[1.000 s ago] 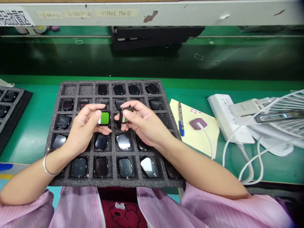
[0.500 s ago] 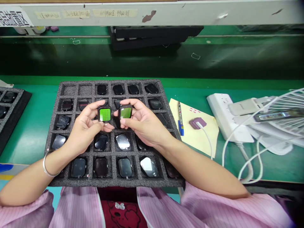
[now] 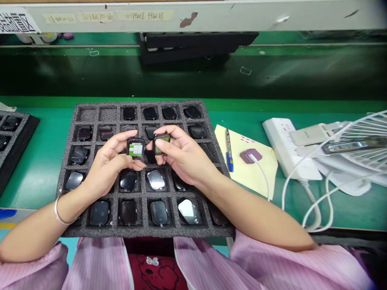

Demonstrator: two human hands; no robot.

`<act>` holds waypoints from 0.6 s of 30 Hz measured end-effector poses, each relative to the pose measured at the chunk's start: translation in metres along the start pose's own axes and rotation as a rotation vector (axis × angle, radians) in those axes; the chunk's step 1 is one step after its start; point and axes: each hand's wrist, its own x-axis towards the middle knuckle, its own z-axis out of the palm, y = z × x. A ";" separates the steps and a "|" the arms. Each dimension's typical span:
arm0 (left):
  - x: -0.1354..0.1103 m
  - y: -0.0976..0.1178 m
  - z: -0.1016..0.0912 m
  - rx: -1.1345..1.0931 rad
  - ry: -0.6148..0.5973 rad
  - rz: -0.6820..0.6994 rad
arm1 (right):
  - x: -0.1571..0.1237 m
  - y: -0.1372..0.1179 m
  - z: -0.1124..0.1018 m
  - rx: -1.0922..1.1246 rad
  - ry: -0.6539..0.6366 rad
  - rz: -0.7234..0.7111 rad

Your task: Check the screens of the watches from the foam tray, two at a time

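Observation:
My left hand (image 3: 113, 159) grips a black square smartwatch (image 3: 136, 148) by its edges, its lit screen green with a white table-like block. Close beside it, my right hand (image 3: 178, 155) holds a second smartwatch (image 3: 160, 141), with the thumb lying over its green screen. Both watches are strapless and raised above a dark grey foam tray (image 3: 145, 233). Dark-screened watch bodies fill many of the tray's compartments, such as one watch (image 3: 156, 180) below my hands. Two compartments at the far left corner hold nothing. My hands and forearms hide part of the tray.
Right of the tray, yellow paper (image 3: 250, 177) bears a blue-capped marker (image 3: 229, 151) and a purple block (image 3: 250, 156) with a white cable. Beyond are a white power strip (image 3: 292, 149) and a white fan (image 3: 363, 149). Another foam tray (image 3: 21, 137) sits at left.
The left watch's screen has gone from a green grid to green with a white block, and that watch has shifted slightly right. My right thumb has moved up onto the right watch's screen.

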 end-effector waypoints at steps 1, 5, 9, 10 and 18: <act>0.000 0.000 0.000 0.002 0.003 0.002 | 0.000 0.000 0.000 0.000 0.001 0.001; 0.002 -0.002 -0.002 0.012 0.018 0.019 | -0.001 -0.002 0.000 -0.007 0.022 -0.001; 0.003 -0.003 -0.004 0.007 0.023 0.024 | -0.002 -0.003 0.001 -0.006 0.023 0.014; 0.003 -0.003 -0.004 0.004 0.021 0.025 | -0.002 -0.003 0.001 -0.005 0.022 0.015; 0.007 -0.006 -0.004 0.000 0.065 0.006 | -0.001 -0.002 0.000 -0.026 0.022 0.024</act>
